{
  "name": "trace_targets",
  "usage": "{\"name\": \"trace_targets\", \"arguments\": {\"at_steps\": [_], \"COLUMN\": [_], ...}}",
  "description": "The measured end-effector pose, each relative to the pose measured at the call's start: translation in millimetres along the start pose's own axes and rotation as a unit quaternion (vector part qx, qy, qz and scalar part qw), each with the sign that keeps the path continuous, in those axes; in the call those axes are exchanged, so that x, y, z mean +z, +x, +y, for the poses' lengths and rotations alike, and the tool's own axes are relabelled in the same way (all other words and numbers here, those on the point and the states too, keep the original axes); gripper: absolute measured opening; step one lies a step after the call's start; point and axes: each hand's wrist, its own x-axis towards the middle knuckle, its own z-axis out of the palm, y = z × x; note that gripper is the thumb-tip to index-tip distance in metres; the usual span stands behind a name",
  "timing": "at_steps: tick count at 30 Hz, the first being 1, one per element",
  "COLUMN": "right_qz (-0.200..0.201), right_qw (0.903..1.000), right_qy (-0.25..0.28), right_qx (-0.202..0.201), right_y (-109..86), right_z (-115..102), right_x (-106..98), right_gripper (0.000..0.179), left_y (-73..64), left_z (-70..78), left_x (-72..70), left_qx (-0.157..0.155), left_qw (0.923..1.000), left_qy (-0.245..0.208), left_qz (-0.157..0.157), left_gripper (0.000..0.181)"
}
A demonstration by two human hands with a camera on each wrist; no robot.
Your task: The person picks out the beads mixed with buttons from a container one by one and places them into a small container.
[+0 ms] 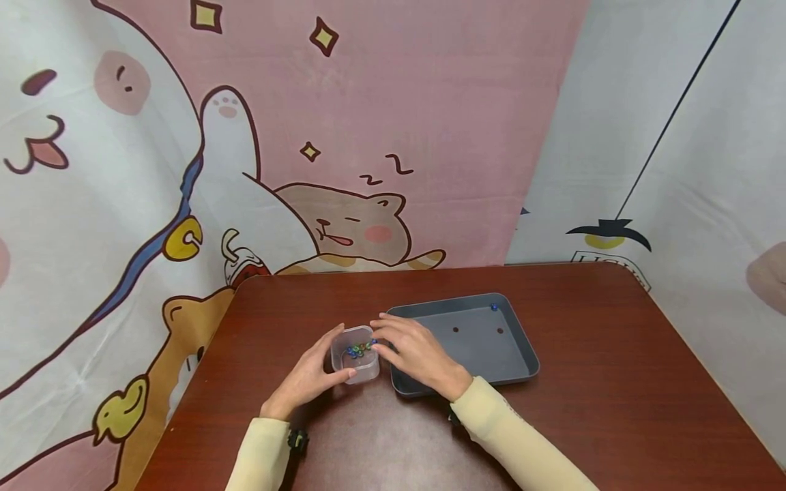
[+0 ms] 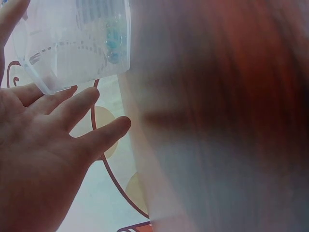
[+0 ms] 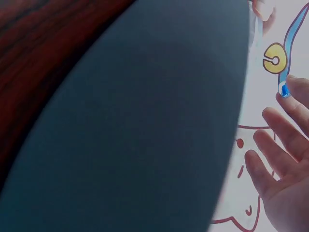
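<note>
My left hand grips a clear plastic container, with the thumb on its near side and the fingers on the far left. Several blue and green glass marbles lie inside it, and they show blurred through its wall in the left wrist view. Over the container's right rim, my right hand pinches one clear-and-blue marble between thumb and index finger, the other fingers spread. Beneath the right hand is a grey tray, with a single blue marble near its far right corner.
Two small brown spots show on the tray floor; I cannot tell what they are. Everything stands on a dark red-brown wooden table. A cartoon-printed cloth hangs behind the table's far edge.
</note>
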Motion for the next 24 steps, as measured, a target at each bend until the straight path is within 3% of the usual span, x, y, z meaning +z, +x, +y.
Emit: {"name": "trace_targets", "arguments": {"at_steps": [24], "right_qz": [-0.021], "right_qw": [0.9998], "right_qy": [-0.005], "right_qx": [0.006], "right_y": [5.5], "right_z": [9], "right_x": [28], "right_gripper": [0.023], "left_y": [0.0], "left_z": [-0.3], "left_x": [-0.8], "left_qx": [0.003], "left_qw": [1.0000], "left_qy": [0.005], "left_qz": [-0.002], "left_gripper": [0.096]}}
